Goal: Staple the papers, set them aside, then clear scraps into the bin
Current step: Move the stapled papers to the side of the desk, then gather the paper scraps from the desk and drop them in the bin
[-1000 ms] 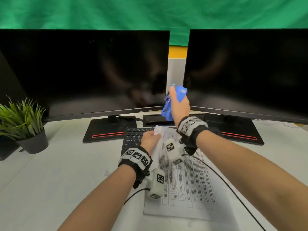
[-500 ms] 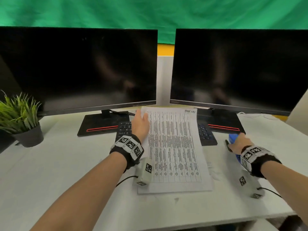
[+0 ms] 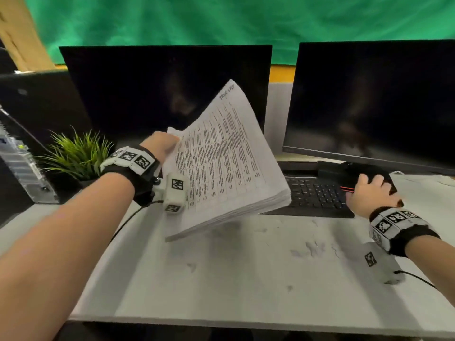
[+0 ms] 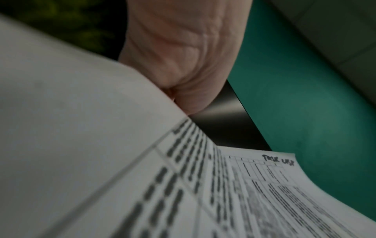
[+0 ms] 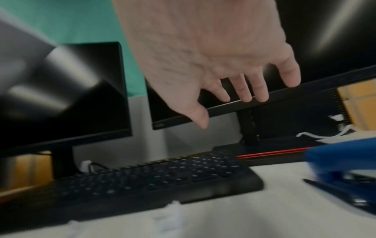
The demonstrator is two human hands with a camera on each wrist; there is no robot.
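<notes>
A thick stack of printed papers hangs tilted above the desk, its lower edge off the surface. My left hand grips the stack at its upper left corner; in the left wrist view the palm folds over the sheet's edge. My right hand hovers over the keyboard's right end, and its relaxed fingers hold nothing. The blue stapler lies on the desk just right of that hand. Small white scraps are scattered on the desk; more scraps lie before the keyboard.
Two dark monitors stand at the back, with a black keyboard in front of them. A potted plant and a grey device sit at the left. The desk's front edge is near.
My left hand has lifted the papers off the desk and swung them up and left. My right hand has let go of the blue stapler on the desk and now hovers open.
</notes>
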